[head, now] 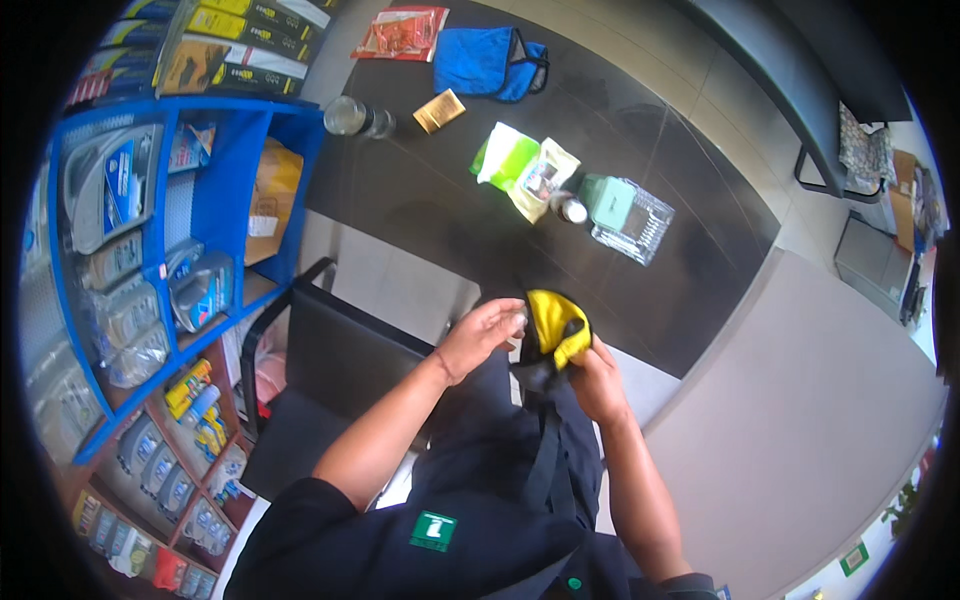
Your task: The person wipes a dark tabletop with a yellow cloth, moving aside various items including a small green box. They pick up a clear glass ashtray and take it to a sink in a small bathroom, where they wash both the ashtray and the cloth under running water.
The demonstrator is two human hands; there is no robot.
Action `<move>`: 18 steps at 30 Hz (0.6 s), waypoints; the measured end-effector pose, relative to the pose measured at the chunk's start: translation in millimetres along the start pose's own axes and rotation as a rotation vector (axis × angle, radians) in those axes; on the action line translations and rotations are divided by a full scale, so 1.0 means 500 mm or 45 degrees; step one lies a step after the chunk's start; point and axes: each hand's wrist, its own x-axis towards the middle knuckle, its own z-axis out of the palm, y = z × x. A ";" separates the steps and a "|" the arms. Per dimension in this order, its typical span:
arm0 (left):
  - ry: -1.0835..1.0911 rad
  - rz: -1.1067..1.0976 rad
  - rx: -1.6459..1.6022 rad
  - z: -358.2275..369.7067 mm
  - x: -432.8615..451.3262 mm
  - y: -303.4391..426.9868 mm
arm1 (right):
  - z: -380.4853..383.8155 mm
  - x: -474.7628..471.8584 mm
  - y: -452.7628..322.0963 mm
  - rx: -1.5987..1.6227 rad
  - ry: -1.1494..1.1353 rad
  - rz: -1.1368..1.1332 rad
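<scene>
In front of my waist is a small black bag with a yellow lining (pixel 553 319), its mouth spread and tipped towards me. My right hand (pixel 602 382) grips its right side, with the thumb and fingers at the yellow edge. My left hand (pixel 484 337) has its fingers bent together at the bag's left edge; whether they pinch the black rim or hold something small, I cannot tell. A black strap (pixel 546 457) runs from below the bag towards my body. The bag's underside and contents are hidden.
Beyond the bag, a dark stone-look table (pixel 420 180) carries a blue cloth (pixel 472 64), a red packet (pixel 401 34), a gold box (pixel 439 111), a glass jar (pixel 346 116), a green-white packet (pixel 510 154) and a mint-green box (pixel 609 201). A black chair (pixel 352 337) and blue shelving (pixel 169 225) stand left.
</scene>
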 end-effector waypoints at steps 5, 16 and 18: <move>0.017 0.292 -0.102 0.098 -0.116 -0.044 | 0.066 -0.091 -0.046 -0.539 -0.245 -0.042; 0.493 0.421 -0.793 0.290 -0.340 -0.292 | -0.060 -0.238 0.027 -1.698 -1.022 -0.226; 0.605 0.414 -0.683 0.338 -0.370 -0.327 | -0.079 -0.259 0.060 -1.646 -1.324 -0.142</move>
